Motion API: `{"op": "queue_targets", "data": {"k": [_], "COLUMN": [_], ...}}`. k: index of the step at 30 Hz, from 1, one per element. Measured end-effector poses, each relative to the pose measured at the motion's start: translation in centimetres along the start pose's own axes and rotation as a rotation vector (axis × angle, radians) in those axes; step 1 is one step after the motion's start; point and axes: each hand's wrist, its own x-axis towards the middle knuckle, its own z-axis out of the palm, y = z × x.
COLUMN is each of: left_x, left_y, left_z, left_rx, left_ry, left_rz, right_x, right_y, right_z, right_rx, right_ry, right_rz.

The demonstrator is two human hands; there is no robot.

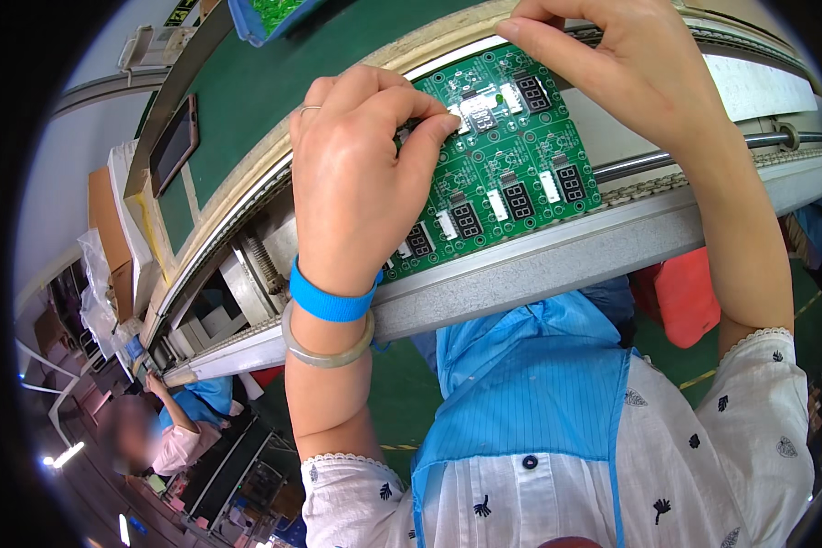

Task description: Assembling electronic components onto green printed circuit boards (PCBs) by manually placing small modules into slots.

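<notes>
A green circuit board panel point(541, 139) lies between the rails, with several black digit displays point(518, 201) and white connectors point(497, 205) on it. Over its left part is my left hand point(361, 151), thumb and index finger pinched at a white connector point(462, 119) in the upper row. The hand hides the board's left end. My right hand point(626, 78) hovers at the board's far edge, thumb and forefinger brought together; what lies between them, if anything, is too small to make out.
A metal rail point(557, 242) runs along the near side, and a chain and a steel rod point(676, 160) continue to the right. A phone point(174, 146) lies on the green far surface beside a blue bin point(260, 23). Another person point(178, 425) works at the lower left.
</notes>
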Motion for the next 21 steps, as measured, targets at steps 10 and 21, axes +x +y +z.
{"op": "queue_targets", "data": {"k": [10,21], "left_x": [3.5,12.0], "left_y": [-3.5,-10.7], "left_z": [-4.9,-3.2], "left_rx": [0.036,0.406], "left_ry": [0.138,0.061], "left_rz": [-0.252,-0.096], "right_x": [5.9,20.6], "right_y": [-0.4,-2.9], "right_z": [0.5,3.9], "right_rx": [-0.053,-0.615], "right_ry": [-0.016,-0.573], "right_rz": [-0.115,-0.089]}}
